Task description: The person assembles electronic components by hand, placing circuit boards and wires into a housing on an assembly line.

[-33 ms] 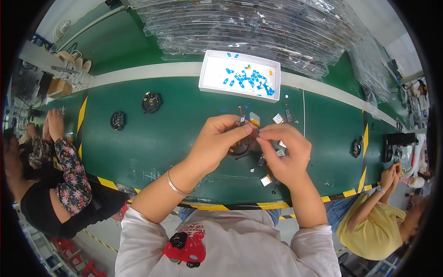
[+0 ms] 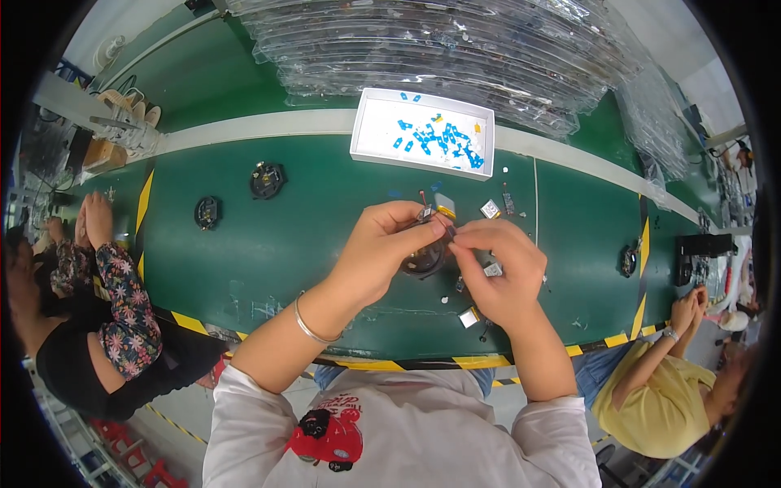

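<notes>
Round housing [image 2: 425,263] – black plastic by the look. Benchtop [image 2: 325,183]: smooth, slight sheen. Parts box [image 2: 423,167]: matt white card-like. Stacked trays [image 2: 439,61] – glossy clear plastic. Bangle [image 2: 306,324]: polished metal. T-shirt [image 2: 455,431]: matt cloth.

On our table [image 2: 220,276], two housings [image 2: 266,180] lie left of our left hand [image 2: 376,254], another [image 2: 629,260] right of our right hand [image 2: 508,260]; behind, a box [image 2: 374,134] holds pieces [image 2: 449,138].
</notes>
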A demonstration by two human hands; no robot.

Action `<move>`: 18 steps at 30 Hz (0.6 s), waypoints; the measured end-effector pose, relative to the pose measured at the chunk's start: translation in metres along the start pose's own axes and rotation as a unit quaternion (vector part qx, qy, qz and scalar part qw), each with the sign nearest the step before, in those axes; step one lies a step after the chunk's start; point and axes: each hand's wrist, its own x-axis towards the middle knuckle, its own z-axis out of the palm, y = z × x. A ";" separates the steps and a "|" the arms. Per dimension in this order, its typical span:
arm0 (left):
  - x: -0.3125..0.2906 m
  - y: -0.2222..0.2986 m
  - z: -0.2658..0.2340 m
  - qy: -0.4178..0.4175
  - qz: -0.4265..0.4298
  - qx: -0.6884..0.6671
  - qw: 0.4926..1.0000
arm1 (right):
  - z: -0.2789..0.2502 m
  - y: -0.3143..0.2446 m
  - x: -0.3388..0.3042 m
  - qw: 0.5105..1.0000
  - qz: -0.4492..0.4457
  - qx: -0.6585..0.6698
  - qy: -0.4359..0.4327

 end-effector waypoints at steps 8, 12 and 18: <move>-0.003 -0.005 -0.002 0.005 -0.006 -0.088 0.996 | 0.004 0.003 0.003 0.998 -0.052 -0.037 0.016; -0.003 -0.004 -0.002 0.009 -0.014 -0.100 0.995 | 0.002 0.004 0.004 0.998 -0.052 -0.019 -0.005; -0.001 0.000 -0.005 -0.022 -0.043 -0.093 0.995 | -0.001 0.003 0.004 0.974 0.146 0.147 -0.095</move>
